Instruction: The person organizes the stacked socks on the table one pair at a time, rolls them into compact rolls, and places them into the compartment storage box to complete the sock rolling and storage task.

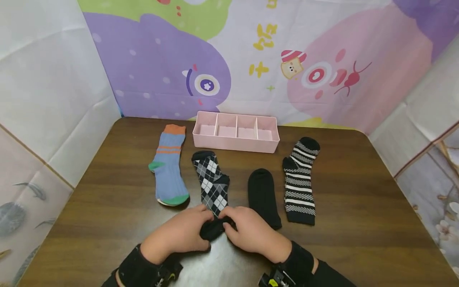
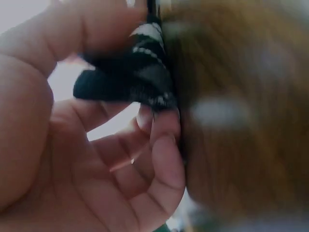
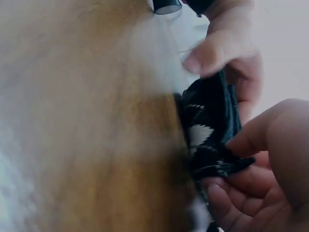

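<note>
A black, grey and white argyle sock (image 1: 214,185) lies on the table, its near black end (image 1: 212,230) bent up between both hands. My right hand (image 1: 252,231) pinches the right side of that end with thumb and fingers; the right wrist view shows the thumb (image 3: 244,142) on the dark edge. On the other side, my left hand (image 1: 179,233) holds the sock end between its thumb and curled fingers. The left wrist view is blurred, with the dark fabric (image 2: 120,84) between thumb and fingers. Just right of the right hand lies a plain black sock (image 1: 263,195).
A blue sock with orange and green parts (image 1: 170,159) lies at the left. To the right is a black-and-white striped sock (image 1: 300,183). At the back of the brown table (image 1: 351,199), a pink divided box (image 1: 234,142) stands against the printed cloth (image 1: 251,91).
</note>
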The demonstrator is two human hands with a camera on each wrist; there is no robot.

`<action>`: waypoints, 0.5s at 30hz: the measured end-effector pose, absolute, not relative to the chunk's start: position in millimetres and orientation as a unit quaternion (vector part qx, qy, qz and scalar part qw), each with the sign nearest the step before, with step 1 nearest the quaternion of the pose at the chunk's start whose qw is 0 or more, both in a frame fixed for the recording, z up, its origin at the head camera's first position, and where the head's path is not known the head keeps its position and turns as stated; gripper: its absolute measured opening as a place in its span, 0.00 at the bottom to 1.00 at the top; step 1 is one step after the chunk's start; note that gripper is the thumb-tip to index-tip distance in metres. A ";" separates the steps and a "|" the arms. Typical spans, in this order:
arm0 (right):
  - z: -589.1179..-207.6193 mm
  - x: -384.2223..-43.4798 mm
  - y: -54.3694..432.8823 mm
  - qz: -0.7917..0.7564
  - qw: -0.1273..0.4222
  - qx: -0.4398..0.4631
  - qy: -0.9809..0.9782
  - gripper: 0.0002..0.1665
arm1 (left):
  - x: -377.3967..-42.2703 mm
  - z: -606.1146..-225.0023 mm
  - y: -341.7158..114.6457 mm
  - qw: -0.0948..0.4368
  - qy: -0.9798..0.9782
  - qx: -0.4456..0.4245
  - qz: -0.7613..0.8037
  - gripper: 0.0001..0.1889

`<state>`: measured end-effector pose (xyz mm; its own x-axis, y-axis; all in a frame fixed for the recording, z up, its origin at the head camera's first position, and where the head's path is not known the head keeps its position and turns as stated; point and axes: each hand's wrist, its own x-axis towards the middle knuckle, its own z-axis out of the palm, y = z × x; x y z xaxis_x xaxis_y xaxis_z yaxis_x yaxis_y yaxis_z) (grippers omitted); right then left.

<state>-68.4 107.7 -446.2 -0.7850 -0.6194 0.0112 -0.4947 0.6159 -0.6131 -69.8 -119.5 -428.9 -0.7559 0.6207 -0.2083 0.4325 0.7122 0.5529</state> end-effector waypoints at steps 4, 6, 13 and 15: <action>-452.7 -74.3 109.8 -0.360 0.144 -0.283 0.877 0.10 | -71.7 -429.6 -118.8 0.174 0.909 0.281 0.255 0.06; -455.5 -75.4 110.5 -0.372 0.147 -0.278 0.873 0.10 | -72.9 -429.7 -119.4 0.167 0.908 0.272 0.272 0.04; -460.3 -77.9 111.5 -0.396 0.097 -0.307 0.860 0.10 | -77.6 -429.6 -123.4 0.135 0.906 0.242 0.320 0.07; -460.1 -77.7 111.7 -0.404 0.093 -0.316 0.853 0.07 | -76.6 -430.0 -124.3 0.133 0.907 0.233 0.324 0.08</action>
<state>-77.7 111.7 -460.1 -0.7823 -0.6155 0.0963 -0.4647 0.4736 -0.7482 -76.6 -124.3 -430.0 -0.8564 0.5085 -0.0900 0.3366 0.6817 0.6496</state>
